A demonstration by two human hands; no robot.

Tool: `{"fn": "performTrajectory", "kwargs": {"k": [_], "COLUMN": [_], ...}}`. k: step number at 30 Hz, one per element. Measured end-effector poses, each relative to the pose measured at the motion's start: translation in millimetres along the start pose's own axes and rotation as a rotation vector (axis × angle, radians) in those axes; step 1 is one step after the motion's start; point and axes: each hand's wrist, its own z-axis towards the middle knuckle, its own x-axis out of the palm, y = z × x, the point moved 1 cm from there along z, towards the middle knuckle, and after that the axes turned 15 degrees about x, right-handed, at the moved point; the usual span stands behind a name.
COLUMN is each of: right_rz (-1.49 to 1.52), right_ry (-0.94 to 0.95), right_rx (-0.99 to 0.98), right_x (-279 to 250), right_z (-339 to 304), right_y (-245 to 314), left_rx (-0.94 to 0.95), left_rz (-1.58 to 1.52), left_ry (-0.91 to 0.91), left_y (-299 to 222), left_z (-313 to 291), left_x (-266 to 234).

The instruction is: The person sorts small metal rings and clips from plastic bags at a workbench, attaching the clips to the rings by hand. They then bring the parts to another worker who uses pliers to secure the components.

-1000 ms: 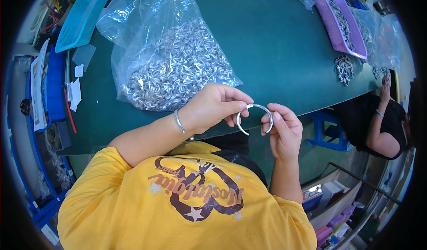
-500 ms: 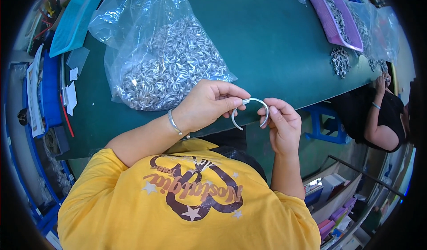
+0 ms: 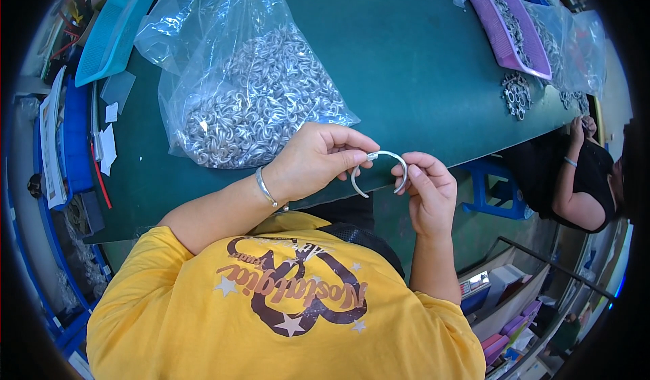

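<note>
Between my two hands is a silvery C-shaped metal ring (image 3: 387, 153), about as wide as a bangle, its gap facing down toward me. My left hand (image 3: 313, 160) pinches its upper left part between thumb and forefinger, at a pale bit I cannot make out. With thumb and fingers closed, my right hand (image 3: 433, 189) grips the ring's right side. A clear plastic bag (image 3: 203, 48) lies just beyond my left hand, filled with many small curved silvery metal pieces (image 3: 271, 96).
The green table (image 3: 399, 62) ends just under my hands. A teal basket (image 3: 112, 31) stands at the far left, a purple basket (image 3: 504, 31) of metal parts at the far right, beside loose rings (image 3: 517, 96). A person (image 3: 582, 177) sits at right near a blue stool (image 3: 497, 190).
Both hands and the ring have shifted very slightly left; the grip looks the same.
</note>
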Motion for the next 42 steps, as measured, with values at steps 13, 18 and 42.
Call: {"fn": "performTrajectory", "kwargs": {"k": [13, 18, 42], "right_rz": [-0.037, -0.103, -0.064], "right_ry": [-0.037, -0.078, 0.075], "right_rx": [-0.014, -0.033, -0.063], "right_x": [-3.6, -1.6, -6.3], "right_z": [-1.4, -2.0, -10.4], "right_y": [-5.3, -4.1, -4.1], "left_rx": [-0.007, -0.015, -0.077], "left_rz": [-0.001, -0.008, -0.113], "left_ry": [0.024, 0.035, -0.008], "left_y": [2.5, 1.9, 8.0], "left_z": [-2.4, -3.3, -3.4], "left_x": [2.4, 2.6, 2.8]}}
